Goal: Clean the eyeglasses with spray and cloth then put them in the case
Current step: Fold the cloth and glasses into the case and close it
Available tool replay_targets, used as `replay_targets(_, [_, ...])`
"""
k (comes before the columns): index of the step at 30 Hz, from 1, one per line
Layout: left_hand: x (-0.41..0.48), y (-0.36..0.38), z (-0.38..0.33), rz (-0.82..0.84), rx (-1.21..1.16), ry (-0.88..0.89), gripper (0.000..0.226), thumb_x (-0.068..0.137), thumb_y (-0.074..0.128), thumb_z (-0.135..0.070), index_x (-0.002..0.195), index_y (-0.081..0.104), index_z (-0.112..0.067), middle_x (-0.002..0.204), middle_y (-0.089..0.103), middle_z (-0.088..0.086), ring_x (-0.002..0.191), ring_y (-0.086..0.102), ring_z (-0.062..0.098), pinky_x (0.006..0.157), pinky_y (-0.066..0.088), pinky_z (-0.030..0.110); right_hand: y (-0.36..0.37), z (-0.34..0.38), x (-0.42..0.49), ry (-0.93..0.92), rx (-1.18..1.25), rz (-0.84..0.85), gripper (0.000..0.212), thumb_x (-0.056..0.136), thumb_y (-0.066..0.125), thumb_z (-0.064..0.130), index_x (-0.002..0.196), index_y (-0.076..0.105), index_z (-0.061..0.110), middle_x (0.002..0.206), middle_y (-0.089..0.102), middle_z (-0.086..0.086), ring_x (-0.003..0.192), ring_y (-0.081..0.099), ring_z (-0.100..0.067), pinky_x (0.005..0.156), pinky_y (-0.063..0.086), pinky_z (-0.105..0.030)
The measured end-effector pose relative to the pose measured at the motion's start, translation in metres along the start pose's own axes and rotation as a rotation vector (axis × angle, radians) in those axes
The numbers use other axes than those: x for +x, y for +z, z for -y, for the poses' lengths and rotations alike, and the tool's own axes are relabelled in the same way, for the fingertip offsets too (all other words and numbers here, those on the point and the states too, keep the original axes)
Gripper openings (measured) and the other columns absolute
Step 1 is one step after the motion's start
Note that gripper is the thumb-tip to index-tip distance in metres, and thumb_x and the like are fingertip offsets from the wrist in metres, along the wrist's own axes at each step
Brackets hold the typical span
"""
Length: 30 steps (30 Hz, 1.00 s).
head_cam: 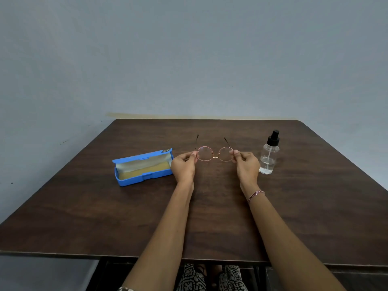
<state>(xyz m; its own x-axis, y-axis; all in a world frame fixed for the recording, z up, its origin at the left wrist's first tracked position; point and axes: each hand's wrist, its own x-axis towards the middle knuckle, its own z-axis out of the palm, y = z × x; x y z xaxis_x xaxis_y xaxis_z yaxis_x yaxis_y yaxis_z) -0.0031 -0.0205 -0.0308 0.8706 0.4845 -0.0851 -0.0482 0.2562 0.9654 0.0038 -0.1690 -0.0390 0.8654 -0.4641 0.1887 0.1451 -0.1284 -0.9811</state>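
Forearms extending over table (210, 217); left hand (184, 166) and right hand (246, 164) each pinching eyeglasses (215, 157) at outer rims, between case (144, 178) and spray bottle (268, 158). Appearing light, thin-wired, fragile; rim ends seeming the safest hold.

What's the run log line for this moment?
left hand: pinches eyeglasses | right hand: pinches eyeglasses | blue case: open, on table | spray bottle: upright, untouched

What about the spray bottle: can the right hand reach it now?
Probably yes: the spray bottle stands just beside the right hand, nothing between them, though that hand pinches the eyeglasses and must release them first.
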Motion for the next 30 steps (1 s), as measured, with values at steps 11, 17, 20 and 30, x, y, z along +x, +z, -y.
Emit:
replay_targets(11, [-0.006, -0.003, -0.008, 0.059, -0.136, -0.034, 0.014, 0.083, 0.067, -0.004, 0.095, 0.066, 0.001, 0.095, 0.070, 0.015, 0.091, 0.069, 0.019, 0.085, 0.055, 0.027, -0.001, 0.003, -0.001, 0.150, 0.269, -0.007, 0.011, 0.086, 0.066, 0.018, 0.089, 0.071, 0.008, 0.090, 0.069, -0.006, 0.071, 0.066, -0.007, 0.085, 0.054, -0.031])
replay_targets(17, [-0.007, -0.005, -0.010, 0.087, -0.184, 0.016, 0.016, 0.084, 0.066, 0.000, 0.098, 0.065, 0.007, 0.085, 0.069, 0.012, 0.081, 0.069, 0.014, 0.074, 0.056, 0.019, -0.004, 0.006, -0.001, 0.266, 0.490, 0.033, 0.023, 0.084, 0.067, 0.009, 0.105, 0.067, 0.000, 0.095, 0.068, -0.006, 0.085, 0.064, -0.013, 0.072, 0.057, -0.020])
replay_targets(20, [-0.007, -0.006, -0.012, 0.089, -0.196, 0.015, 0.017, 0.083, 0.066, 0.001, 0.099, 0.065, 0.007, 0.083, 0.069, 0.011, 0.079, 0.069, 0.014, 0.072, 0.056, 0.018, -0.006, 0.008, -0.002, 0.288, 0.542, 0.046, 0.022, 0.085, 0.063, 0.001, 0.107, 0.065, 0.000, 0.093, 0.067, -0.006, 0.082, 0.064, -0.012, 0.066, 0.055, -0.016])
replay_targets(30, [-0.010, -0.010, -0.018, 0.097, -0.225, 0.041, 0.022, 0.080, 0.065, 0.008, 0.100, 0.066, 0.002, 0.091, 0.069, 0.011, 0.082, 0.068, 0.016, 0.078, 0.057, 0.024, -0.008, 0.011, 0.000, 0.299, 0.518, 0.069, 0.028, 0.081, 0.066, -0.003, 0.108, 0.064, -0.002, 0.088, 0.068, -0.005, 0.079, 0.064, -0.011, 0.085, 0.053, -0.026])
